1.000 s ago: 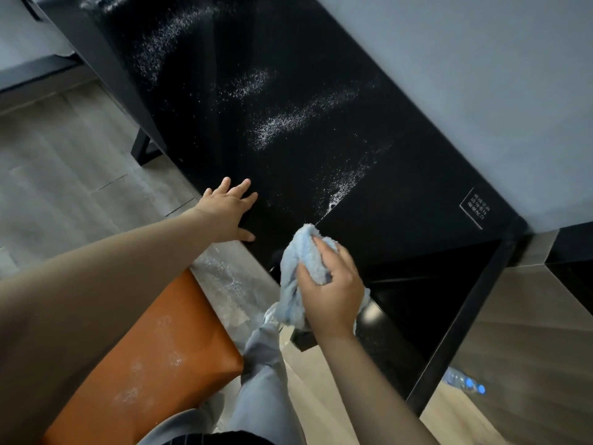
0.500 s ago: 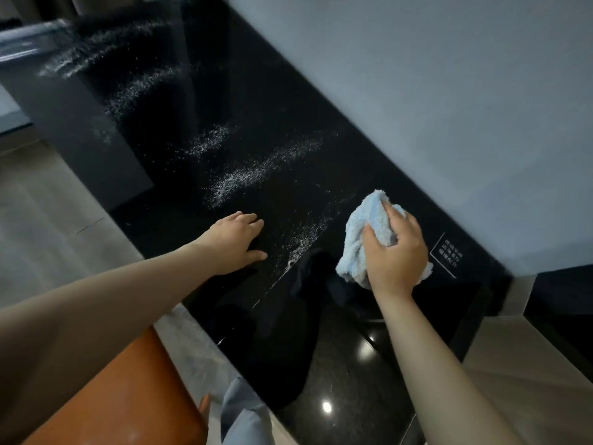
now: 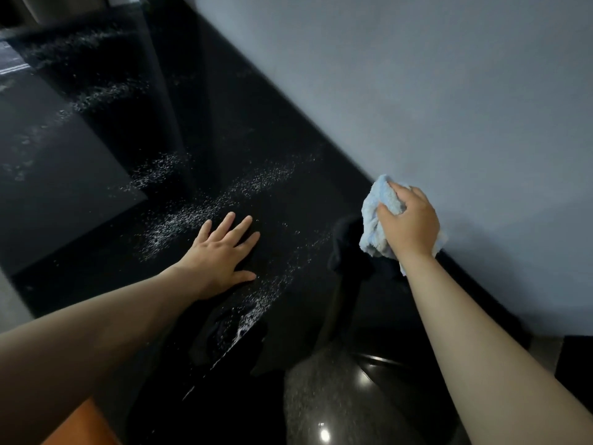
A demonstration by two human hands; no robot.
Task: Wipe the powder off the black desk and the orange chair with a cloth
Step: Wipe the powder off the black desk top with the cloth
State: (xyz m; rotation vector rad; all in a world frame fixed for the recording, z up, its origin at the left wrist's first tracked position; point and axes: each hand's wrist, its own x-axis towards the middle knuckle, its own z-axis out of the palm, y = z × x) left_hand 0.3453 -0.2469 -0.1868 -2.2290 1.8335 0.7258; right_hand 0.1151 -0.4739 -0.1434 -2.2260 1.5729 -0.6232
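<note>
The glossy black desk fills most of the view, with streaks of white powder across its middle and more at the far left. My right hand grips a bunched light-blue cloth at the desk's back edge, close to the grey wall. My left hand lies flat on the desk, fingers spread, just right of the main powder streak. A thin powder trail runs below it. Only a corner of the orange chair shows at the bottom left.
A grey wall borders the desk along its right side. Grey floor shows at the left edge. A dark panel stands at the lower right beyond the desk's end.
My right hand has carried the cloth up and to the right, from the desk's near edge to the wall side. My left hand has slid further onto the desk. The view has moved forward.
</note>
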